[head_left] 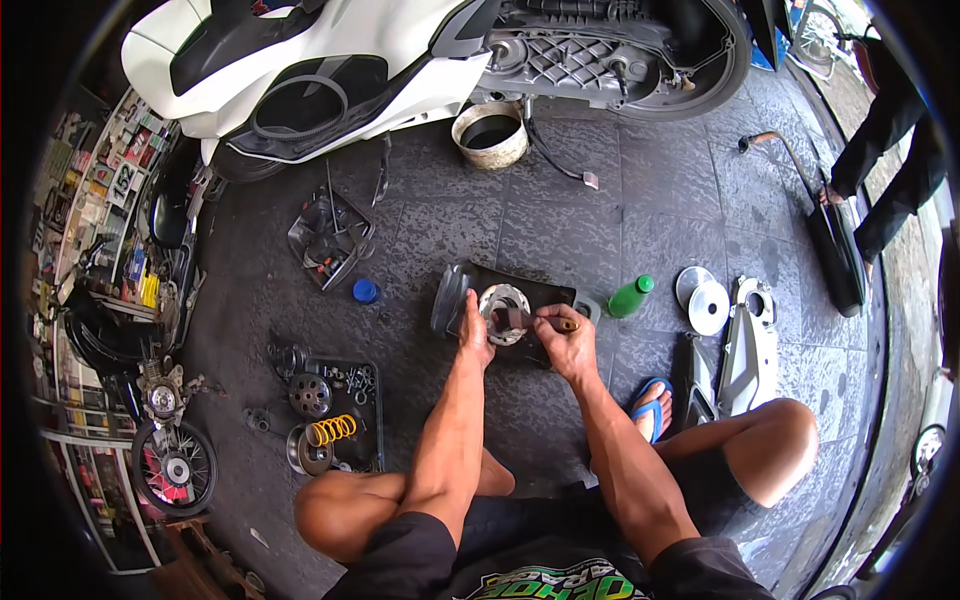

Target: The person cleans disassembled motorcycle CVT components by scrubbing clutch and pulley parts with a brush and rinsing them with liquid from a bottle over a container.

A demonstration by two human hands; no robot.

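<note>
So, from here the metal ring (518, 297) at frame centre looks stiff, fairly heavy, maybe greasy; grip its outer rim. Left hand (476, 335) holds its left side; right hand (568, 350) fingers pinch the brush (514, 319).

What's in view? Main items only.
Scooter: 1, white, top
Tub: 1, white, by scooter
Tool tray: 1, dark, upper left
Round object: 1, blue, left
Ring: 1, grey, centre
Brush: 1, brown, over ring
Pan: 1, black, beneath ring
Bottle: 1, green, right
Discs: 2, silvery, right
Casings: 2, grey, right
Muffler: 1, black, far right
Parts tray: 1, black, lower left
Spring: 1, yellow, parts tray
Bystander: 1, dark trousers, right
Left grip: 1, bare, at ring
Right grip: 1, bare, on brush
</note>
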